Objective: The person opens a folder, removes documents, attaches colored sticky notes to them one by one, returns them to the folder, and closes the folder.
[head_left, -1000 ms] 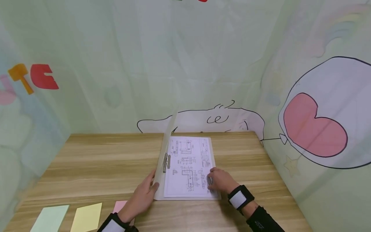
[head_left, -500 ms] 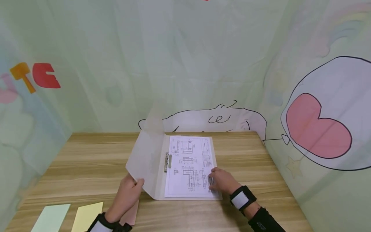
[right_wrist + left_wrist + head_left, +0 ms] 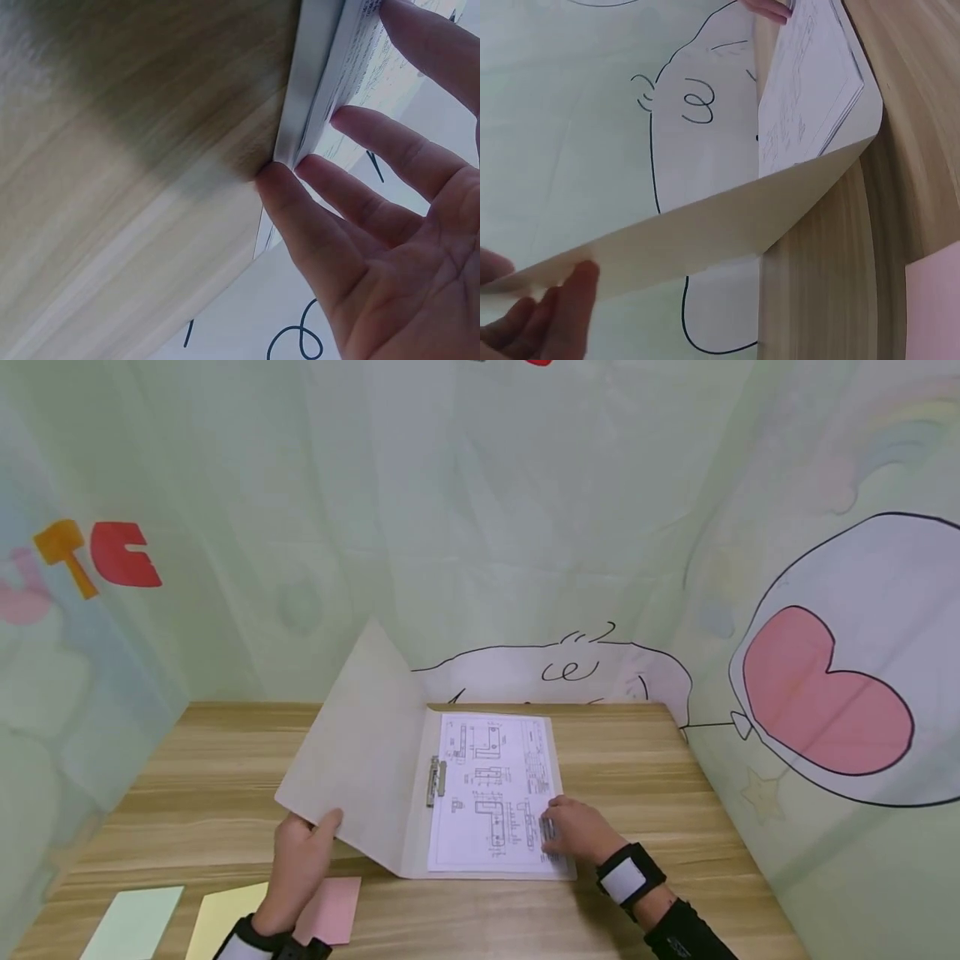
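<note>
A pale file folder [image 3: 417,843] lies spread on the wooden table, its left cover [image 3: 360,752] tilted up off the surface. My left hand [image 3: 298,856] pinches the cover's near left edge, thumb on one face and fingers on the other in the left wrist view. Inside, a stack of printed drawing sheets [image 3: 495,827] lies flat beside a metal clip [image 3: 436,781]. My right hand [image 3: 581,828] rests at the right edge of the sheets and folder. Its fingertips touch that edge in the right wrist view, with the fingers fairly straight.
Near the front left lie a green paper [image 3: 135,918], a yellow paper [image 3: 225,914] partly behind my left wrist, and a pink paper [image 3: 336,910]. Printed cloth walls [image 3: 525,527] stand behind and beside the wooden table [image 3: 660,777].
The folder's cover has swung leftward from near upright, carried by my left hand, which has moved left. More of the pink paper shows. My right hand has stayed at the sheets' edge.
</note>
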### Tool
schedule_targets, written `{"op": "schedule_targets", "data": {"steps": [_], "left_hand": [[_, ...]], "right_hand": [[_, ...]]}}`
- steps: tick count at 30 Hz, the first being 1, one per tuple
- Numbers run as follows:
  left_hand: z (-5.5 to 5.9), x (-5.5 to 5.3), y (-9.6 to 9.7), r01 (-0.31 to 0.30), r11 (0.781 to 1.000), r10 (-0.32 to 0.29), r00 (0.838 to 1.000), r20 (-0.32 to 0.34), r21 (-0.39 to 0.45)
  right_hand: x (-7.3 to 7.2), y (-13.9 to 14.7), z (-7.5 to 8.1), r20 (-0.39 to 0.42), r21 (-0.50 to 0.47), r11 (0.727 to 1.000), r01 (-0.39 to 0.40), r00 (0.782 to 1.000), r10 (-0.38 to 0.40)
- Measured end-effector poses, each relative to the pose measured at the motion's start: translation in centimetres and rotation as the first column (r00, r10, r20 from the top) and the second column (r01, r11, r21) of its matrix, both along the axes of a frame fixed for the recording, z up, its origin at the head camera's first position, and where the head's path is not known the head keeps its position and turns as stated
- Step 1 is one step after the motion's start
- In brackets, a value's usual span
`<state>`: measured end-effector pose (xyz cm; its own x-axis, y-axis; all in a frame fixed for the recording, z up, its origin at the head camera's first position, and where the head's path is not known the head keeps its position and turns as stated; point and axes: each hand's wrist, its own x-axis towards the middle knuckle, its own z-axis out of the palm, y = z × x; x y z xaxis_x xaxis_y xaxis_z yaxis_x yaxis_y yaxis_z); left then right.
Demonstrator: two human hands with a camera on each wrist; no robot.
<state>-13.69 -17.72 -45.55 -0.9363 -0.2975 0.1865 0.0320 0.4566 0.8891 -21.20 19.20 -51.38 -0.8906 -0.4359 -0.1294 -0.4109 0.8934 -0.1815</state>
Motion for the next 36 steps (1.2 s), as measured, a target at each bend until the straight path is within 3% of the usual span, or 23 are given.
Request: {"op": "schedule_targets", "data": {"steps": [4, 8, 11, 13, 16, 19, 22, 25, 27, 29, 36], "left_hand": [[-0.2, -0.1, -0.9, -0.145, 0.985, 0.156, 0.981, -0.116, 0.092], [-0.1, -0.3, -2.4, -0.251, 0.956, 0.280, 0.935, -0.216, 0.151], [-0.1, -0.3, -3.5, -0.324, 0.935, 0.350, 0.906, -0.239, 0.143], [-0.1, -0.2, -4.2, -0.353, 0.929, 0.370, 0.900, -0.231, 0.110], [-0.4, 0.0, -5.1, -0.358, 0.933, 0.342, 0.917, -0.205, -0.046], [-0.7, 0.3, -5.8, -0.312, 0.920, 0.288, 0.949, -0.129, -0.239], [-1.1, 0.4, -6.6, -0.213, 0.901, 0.241, 0.970, 0.028, -0.379], [-1.5, 0.6, -7.1, -0.089, 0.877, 0.198, 0.962, 0.187, -0.472], [-1.8, 0.7, -7.4, -0.016, 0.866, 0.165, 0.953, 0.255, -0.500], [-2.1, 0.7, -7.6, 0.041, 0.854, 0.137, 0.944, 0.299, -0.519], [-2.8, -0.1, -7.7, 0.167, 0.797, 0.063, 0.933, 0.355, -0.581]], "right_hand": [[0.0, 0.0, 0.0, 0.013, -0.008, 1.000, 0.012, 1.000, -0.012], [0.0, 0.1, 0.0, 0.016, -0.013, 1.000, 0.017, 1.000, -0.016], [0.1, 0.1, 0.0, 0.024, -0.017, 1.000, 0.019, 1.000, -0.019], [0.2, 0.2, -0.1, 0.035, -0.021, 1.000, 0.023, 0.999, -0.022], [0.2, 0.3, -0.2, 0.040, -0.019, 1.000, 0.024, 0.999, -0.023], [0.0, 0.3, -0.3, 0.033, -0.009, 1.000, 0.023, 0.999, -0.023], [-0.1, 0.3, -0.3, 0.032, -0.006, 1.000, 0.021, 0.999, -0.021], [-0.2, 0.2, 0.0, 0.037, -0.010, 1.000, 0.022, 0.999, -0.022], [-0.1, 0.2, 0.1, 0.033, -0.009, 1.000, 0.018, 0.999, -0.018], [0.0, 0.2, 0.1, 0.030, -0.006, 1.000, 0.015, 0.999, -0.015], [0.1, 0.2, -0.1, 0.021, -0.008, 1.000, 0.013, 1.000, -0.013]]}}
